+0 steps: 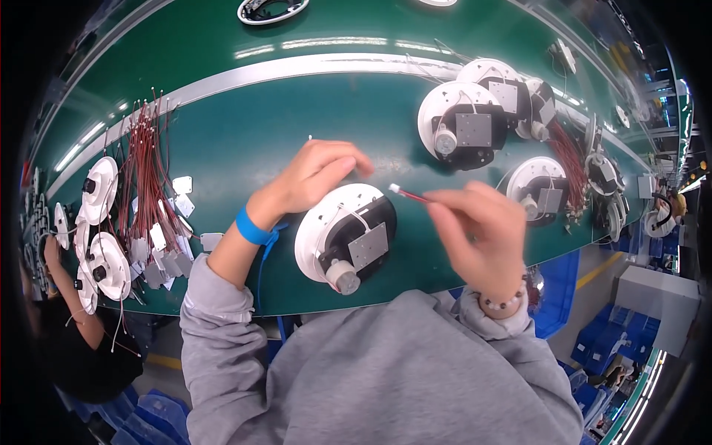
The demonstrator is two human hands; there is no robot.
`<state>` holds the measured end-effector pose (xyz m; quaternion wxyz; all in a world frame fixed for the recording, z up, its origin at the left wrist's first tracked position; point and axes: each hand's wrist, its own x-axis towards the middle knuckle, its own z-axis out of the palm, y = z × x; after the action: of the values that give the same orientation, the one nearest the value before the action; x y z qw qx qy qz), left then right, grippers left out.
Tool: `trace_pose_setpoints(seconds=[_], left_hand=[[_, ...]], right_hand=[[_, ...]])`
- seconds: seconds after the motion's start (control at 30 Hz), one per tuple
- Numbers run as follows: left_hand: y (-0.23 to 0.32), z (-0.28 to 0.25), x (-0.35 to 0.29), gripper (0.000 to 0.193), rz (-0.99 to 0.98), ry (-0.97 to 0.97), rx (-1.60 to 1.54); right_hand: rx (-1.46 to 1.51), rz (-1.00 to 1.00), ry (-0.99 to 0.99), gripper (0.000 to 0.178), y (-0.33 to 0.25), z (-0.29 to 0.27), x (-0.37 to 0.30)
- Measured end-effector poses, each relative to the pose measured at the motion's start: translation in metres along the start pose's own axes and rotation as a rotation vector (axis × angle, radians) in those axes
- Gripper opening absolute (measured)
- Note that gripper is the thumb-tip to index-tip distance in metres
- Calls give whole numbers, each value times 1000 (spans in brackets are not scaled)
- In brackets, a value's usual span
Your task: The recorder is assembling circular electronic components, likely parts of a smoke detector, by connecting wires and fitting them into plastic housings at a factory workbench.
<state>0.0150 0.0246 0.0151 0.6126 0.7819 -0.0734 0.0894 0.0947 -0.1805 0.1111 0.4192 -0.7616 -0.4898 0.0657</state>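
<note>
A round white lamp base (317, 239) stands tilted on the bench in front of me. It carries a black part, a square metal plate (368, 246) and a small white cylinder (343, 277); a white wire crosses its face. Over its far rim is my left hand (320, 174), fingers loosely bent and nothing seen in them; a blue wrist strap (253, 228) circles that wrist. To the right of the base, my right hand (475, 226) pinches a thin red and black cable (412, 196) between thumb and fingers. The cable's white plug (395, 188) points toward the base without touching it.
Several similar units (461, 122) stand at the far right, near a bundle of red wires (567, 167). At left lie many wires (147, 163) with metal plates (159, 263), and white discs (110, 267) beside another person's arm (74, 300). A blue bin (558, 297) is below the bench's right edge.
</note>
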Motion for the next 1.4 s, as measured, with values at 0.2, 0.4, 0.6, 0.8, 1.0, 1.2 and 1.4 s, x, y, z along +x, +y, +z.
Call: trace_pose_setpoints(seconds=[0.2,0.4,0.6,0.8,1.0,1.2,1.4], left_hand=[[25,-9,-17,36,-266,-5,33],[27,4,-47,11,-135,146,107],[14,14,-47,33,38,401,337],[15,9,-49,21,-20,356,278],[20,14,-46,9,-91,352,200],[24,17,-46,10,-188,357,119],[21,17,-47,12,-205,362,114]], right_hand=[[40,-33,-10,11,13,40,-5],[146,-36,-160,6,18,48,0],[165,69,-209,6,21,57,6],[69,26,-350,7,13,49,24],[158,11,-358,7,18,53,28],[285,114,-376,5,20,51,27],[180,129,-382,4,18,49,28]])
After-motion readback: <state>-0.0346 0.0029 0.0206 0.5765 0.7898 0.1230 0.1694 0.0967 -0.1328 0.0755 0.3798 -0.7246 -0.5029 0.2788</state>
